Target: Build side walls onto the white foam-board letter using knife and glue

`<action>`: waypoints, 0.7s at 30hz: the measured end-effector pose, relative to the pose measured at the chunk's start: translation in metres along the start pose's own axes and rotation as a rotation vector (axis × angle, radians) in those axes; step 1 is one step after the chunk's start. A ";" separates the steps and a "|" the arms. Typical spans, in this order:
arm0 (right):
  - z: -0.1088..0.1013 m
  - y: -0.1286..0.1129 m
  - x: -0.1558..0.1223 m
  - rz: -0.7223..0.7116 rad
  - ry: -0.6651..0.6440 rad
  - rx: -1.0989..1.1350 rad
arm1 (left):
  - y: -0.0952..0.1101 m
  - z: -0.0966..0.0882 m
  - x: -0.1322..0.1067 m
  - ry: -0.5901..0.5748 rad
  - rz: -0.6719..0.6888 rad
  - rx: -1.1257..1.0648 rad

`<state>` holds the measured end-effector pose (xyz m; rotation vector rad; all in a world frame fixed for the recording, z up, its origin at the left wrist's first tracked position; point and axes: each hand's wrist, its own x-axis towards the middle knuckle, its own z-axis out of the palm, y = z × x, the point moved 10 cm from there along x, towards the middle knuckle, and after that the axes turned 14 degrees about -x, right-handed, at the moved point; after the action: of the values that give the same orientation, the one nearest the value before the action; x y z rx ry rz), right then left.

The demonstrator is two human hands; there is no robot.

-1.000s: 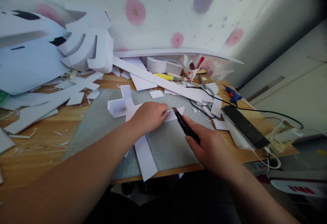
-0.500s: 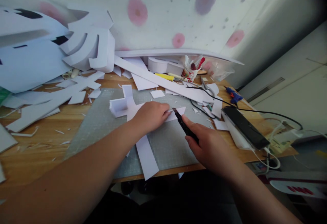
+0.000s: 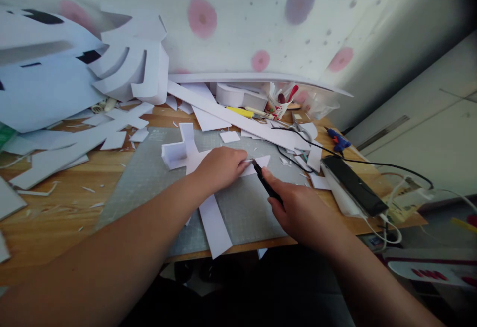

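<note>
A cross-shaped white foam board piece (image 3: pixel 215 227) lies on the grey cutting mat (image 3: pixel 149 188), one arm jutting past the mat's front edge. Part of it stands folded up at the upper left. My left hand (image 3: pixel 223 167) rests over its right arm, with fingers closed on the board near the cut edge; the fingertips are partly hidden. In my right hand (image 3: pixel 298 207) is a black utility knife (image 3: pixel 266 183), its blade tip touching the board just right of my left fingertips.
White offcuts (image 3: pixel 74 143) litter the wooden table (image 3: pixel 55 217) at left. A long white strip (image 3: pixel 238 118) crosses the back near a cup of tools (image 3: pixel 278 106). On the right are a black phone (image 3: pixel 354 185), cables and a blue glue gun (image 3: pixel 338 140).
The knife and my right hand have shifted very slightly left and toward me. My left hand stays in place on the board. The whole view has moved a little.
</note>
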<state>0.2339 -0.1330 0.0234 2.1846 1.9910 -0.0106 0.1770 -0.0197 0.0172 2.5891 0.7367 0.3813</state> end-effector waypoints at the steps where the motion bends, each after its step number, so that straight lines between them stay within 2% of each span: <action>1: 0.001 0.000 0.000 0.000 -0.004 -0.008 | 0.000 0.000 0.000 0.001 0.003 0.003; 21: 0.018 -0.006 0.001 -0.021 -0.087 -0.099 | -0.002 -0.001 0.000 0.003 -0.004 -0.026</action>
<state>0.2300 -0.1340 0.0048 2.0662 1.9255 -0.0093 0.1756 -0.0183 0.0173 2.5630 0.7327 0.3907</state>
